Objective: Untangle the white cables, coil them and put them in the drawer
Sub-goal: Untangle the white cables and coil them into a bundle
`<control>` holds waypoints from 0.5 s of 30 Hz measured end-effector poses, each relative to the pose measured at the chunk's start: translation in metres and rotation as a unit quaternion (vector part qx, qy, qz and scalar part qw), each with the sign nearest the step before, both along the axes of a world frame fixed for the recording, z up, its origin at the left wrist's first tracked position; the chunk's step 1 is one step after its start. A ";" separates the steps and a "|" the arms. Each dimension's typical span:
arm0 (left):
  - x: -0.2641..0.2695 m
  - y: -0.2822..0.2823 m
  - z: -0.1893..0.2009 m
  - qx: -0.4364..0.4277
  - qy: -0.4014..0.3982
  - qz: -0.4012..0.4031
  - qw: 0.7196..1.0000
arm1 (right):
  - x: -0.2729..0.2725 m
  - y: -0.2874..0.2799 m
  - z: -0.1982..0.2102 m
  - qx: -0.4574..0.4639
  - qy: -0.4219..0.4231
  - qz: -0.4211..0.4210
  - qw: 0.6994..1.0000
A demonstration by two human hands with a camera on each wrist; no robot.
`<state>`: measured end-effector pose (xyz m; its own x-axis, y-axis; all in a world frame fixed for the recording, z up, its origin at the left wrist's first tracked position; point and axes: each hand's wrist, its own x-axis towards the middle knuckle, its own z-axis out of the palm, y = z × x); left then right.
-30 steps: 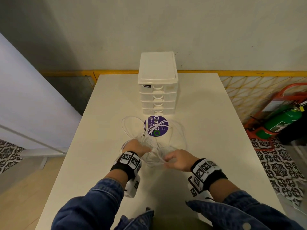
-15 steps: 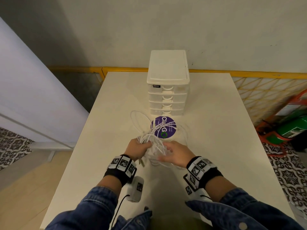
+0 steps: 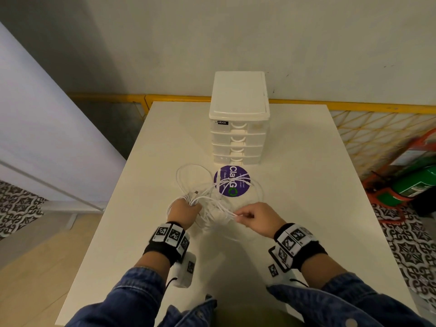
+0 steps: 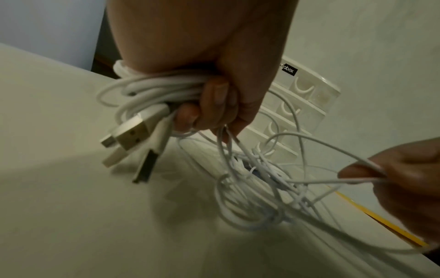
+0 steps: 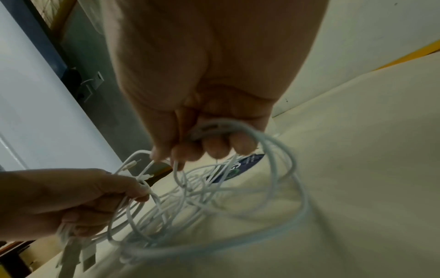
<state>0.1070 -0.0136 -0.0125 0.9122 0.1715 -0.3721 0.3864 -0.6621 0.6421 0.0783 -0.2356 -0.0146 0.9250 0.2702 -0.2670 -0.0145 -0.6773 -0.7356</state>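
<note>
Left hand [image 3: 184,212] clenching a bundle of white cables [image 3: 212,199] with plugs sticking out, right hand [image 3: 256,218] pinching one strand, tangle on near table [image 3: 295,208], closed drawer unit [image 3: 238,119] beyond

Denim sleeves [image 3: 132,296], black marker-tagged wristbands [image 3: 169,239]

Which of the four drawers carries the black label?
The top drawer of the white drawer unit: a small black label sits at its front left corner. The three drawers below show only plain clear fronts with white handles. All four look closed.
</note>
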 end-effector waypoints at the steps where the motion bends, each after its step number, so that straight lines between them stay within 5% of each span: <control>1: 0.000 0.000 -0.002 -0.002 0.008 -0.002 1.000 | -0.001 0.000 -0.003 -0.004 0.015 0.013 1.000; 7: 0.002 0.001 -0.004 -0.038 0.050 -0.021 0.998 | 0.003 -0.001 -0.008 0.005 -0.045 -0.030 0.999; 12: 0.007 0.002 0.010 -0.068 0.032 0.007 0.997 | 0.010 -0.003 -0.002 -0.180 0.026 0.092 0.979; 15: 0.021 0.022 0.022 -0.089 -0.061 0.090 0.990 | 0.009 -0.021 -0.003 -0.234 0.052 0.066 0.969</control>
